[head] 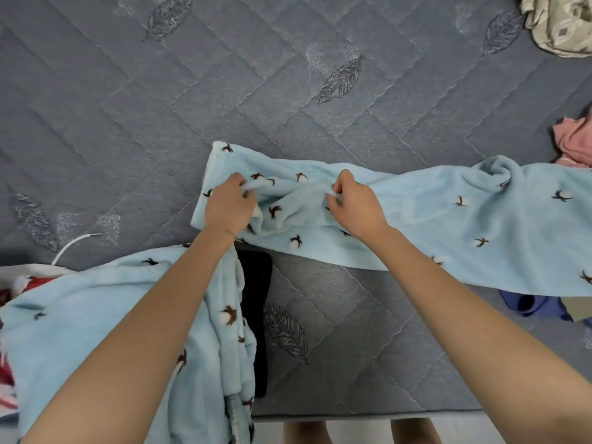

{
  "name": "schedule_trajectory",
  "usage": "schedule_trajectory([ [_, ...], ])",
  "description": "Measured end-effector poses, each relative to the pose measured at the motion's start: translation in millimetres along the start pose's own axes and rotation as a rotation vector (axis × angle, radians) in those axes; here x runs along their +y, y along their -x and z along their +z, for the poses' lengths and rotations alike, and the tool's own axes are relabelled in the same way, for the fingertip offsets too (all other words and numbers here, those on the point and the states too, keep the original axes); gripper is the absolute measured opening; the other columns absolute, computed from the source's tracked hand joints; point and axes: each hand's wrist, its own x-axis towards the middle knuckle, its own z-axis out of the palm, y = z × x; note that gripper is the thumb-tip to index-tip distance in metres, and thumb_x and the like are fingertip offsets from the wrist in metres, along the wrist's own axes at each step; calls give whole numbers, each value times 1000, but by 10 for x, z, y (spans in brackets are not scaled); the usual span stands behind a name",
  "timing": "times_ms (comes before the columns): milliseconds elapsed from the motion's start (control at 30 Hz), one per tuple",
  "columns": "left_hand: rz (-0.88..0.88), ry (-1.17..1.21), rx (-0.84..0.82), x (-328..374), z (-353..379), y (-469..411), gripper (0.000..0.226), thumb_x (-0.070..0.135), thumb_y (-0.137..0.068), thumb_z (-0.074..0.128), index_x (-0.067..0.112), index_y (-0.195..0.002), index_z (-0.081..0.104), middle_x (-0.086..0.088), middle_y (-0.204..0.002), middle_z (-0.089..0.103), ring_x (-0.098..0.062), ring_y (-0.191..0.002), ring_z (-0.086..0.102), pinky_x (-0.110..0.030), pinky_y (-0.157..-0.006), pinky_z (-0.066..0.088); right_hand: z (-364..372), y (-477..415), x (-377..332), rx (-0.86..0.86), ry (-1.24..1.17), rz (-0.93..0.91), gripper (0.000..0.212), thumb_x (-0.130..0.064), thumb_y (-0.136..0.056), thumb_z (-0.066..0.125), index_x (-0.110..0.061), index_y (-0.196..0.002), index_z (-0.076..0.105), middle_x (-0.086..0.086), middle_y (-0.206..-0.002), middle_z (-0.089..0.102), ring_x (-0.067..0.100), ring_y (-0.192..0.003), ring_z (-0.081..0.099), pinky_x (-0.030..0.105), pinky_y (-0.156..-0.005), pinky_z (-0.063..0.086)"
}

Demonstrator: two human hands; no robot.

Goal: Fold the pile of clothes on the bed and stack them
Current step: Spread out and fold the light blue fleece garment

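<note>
A light blue fleece garment (pixel 448 219) with small brown-and-white cotton sprigs lies stretched across the grey quilted bed (pixel 160 107). My left hand (pixel 229 205) grips a bunched fold near the garment's left end. My right hand (pixel 355 206) pinches another fold a little to the right. A second piece of the same blue fleece (pixel 96 315) hangs under my left forearm at the bed's near edge; whether the two pieces are joined is hidden.
A beige patterned garment (pixel 563 24) lies at the far right corner, a pink one (pixel 573 141) at the right edge, a dark blue one (pixel 531 304) below it. A black flat object (pixel 256 299) and a white cable (pixel 73 245) rest on the bed. Red-and-white fabric (pixel 12 290) sits at left.
</note>
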Motion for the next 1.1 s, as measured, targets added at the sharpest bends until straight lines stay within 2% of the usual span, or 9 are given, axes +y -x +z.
schedule_trajectory([
  [100,29,218,-6,-92,-111,-59,6,11,-97,48,11,-93,52,1,-74,48,-8,-61,41,-13,-54,34,13,-18,-19,-45,6,12,16,-13,-92,56,-11,-98,41,6,-79,55,30,-73,54,34,-65,31],
  [200,-70,426,-27,-142,-195,-132,13,17,-97,55,7,-89,58,0,-69,50,-11,-59,44,-24,-57,38,51,-30,-56,-64,58,-16,30,-21,-92,61,-11,-119,54,7,-93,64,29,-92,58,37,-81,37],
  [267,-157,526,-62,-212,-245,-215,18,22,-96,59,8,-85,61,-4,-76,55,-16,-71,50,-28,-66,41,77,-61,-71,-32,70,-56,26,-29,-92,63,-12,-111,63,7,-98,67,28,-96,59,38,-85,41],
  [333,-249,590,-101,-302,-280,-288,22,24,-97,58,13,-79,60,-7,-77,56,-20,-79,51,-30,-68,42,68,-84,-93,46,-37,-33,25,-36,-93,63,-11,-93,63,3,-84,64,23,-81,57,35,-72,41],
  [433,-253,409,-49,-481,-238,-374,19,25,-98,54,10,-91,64,-8,-87,60,-22,-87,53,-29,-69,42,48,-124,-122,124,-159,56,28,-42,-95,59,-15,-89,56,-3,-72,56,18,-69,52,32,-61,36],
  [567,-92,235,-76,-579,-106,-378,36,39,-96,54,10,-116,62,-8,-117,61,-24,-108,56,-38,-92,45,131,-189,-130,134,-124,54,30,-42,-96,58,-12,-92,59,-2,-82,60,16,-75,52,33,-65,39],
  [800,283,-54,-135,-334,184,-155,66,75,-70,55,27,-115,58,5,-124,56,-20,-122,45,-42,-110,29,152,-157,-190,234,-262,107,35,-38,-98,56,-30,-68,41,-7,-58,45,10,-55,41,36,-59,38],
  [1000,218,-433,-201,-139,530,-5,87,76,-72,61,13,-128,39,-5,-137,43,-27,-139,28,-58,-117,5,127,-187,-218,212,-273,71,40,-40,-96,58,-28,-64,37,-1,-57,48,24,-60,52,42,-62,46],
  [1100,193,-443,-143,-83,613,-43,61,58,-87,57,14,-127,45,-5,-137,45,-27,-139,28,-59,-117,2,119,-174,-208,222,-285,27,43,-38,-96,59,-31,-62,34,-5,-56,43,21,-61,47,41,-63,43],
])
